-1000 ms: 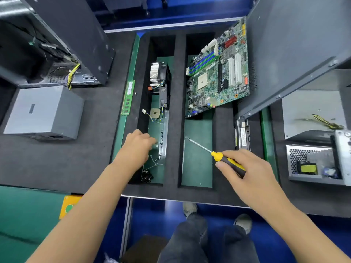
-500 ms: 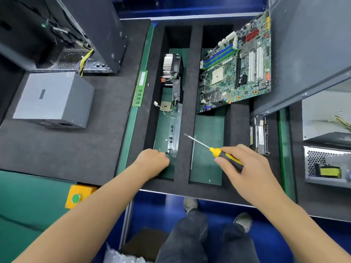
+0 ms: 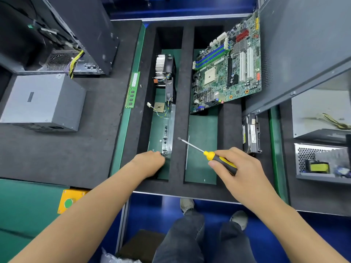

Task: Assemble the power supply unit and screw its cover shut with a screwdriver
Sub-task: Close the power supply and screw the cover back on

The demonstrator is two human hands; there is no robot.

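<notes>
We log the bench, largest item first.

1. Dark grey foam-lined workbench (image 3: pixel 57 158), with green matting showing in two recessed troughs at its middle.
2. Closed plain grey metal power supply box (image 3: pixel 43 103), near the left edge; a dark label on top, too small for us to read.
3. Open silver power supply chassis with perforated wall and a yellow-taped transformer inside (image 3: pixel 321 162), at the right edge. Its cover is off and no screws are in, so we judge the assembly barely begun: closing the unit and driving every screw remain.
4. Green motherboard with blue memory slots and white expansion slots (image 3: pixel 228 73), leaning at the far end of the right trough. Printing is present but illegible.
5. Finned aluminium heatsink with black fan (image 3: pixel 164 67), at the far end of the left trough.
6. Green memory stick with a white label (image 3: pixel 133 90), along the left trough's outer rim; the label text is unreadable.
7. Narrow silver magnetic strip carrying small dark screws (image 3: pixel 168 135), in the left trough.
8. Yellow-and-black-handled screwdriver with a slim steel shaft (image 3: pixel 218 157), above the near end of the right trough, tip aimed toward the strip.
9. Right hand (image 3: pixel 241 168), fingers wrapped around the screwdriver handle.
10. Left hand (image 3: pixel 150 162), at the near end of the strip, fingertips curled down among the screws; whether it has pinched one we cannot tell.

No brand is legible anywhere.
</notes>
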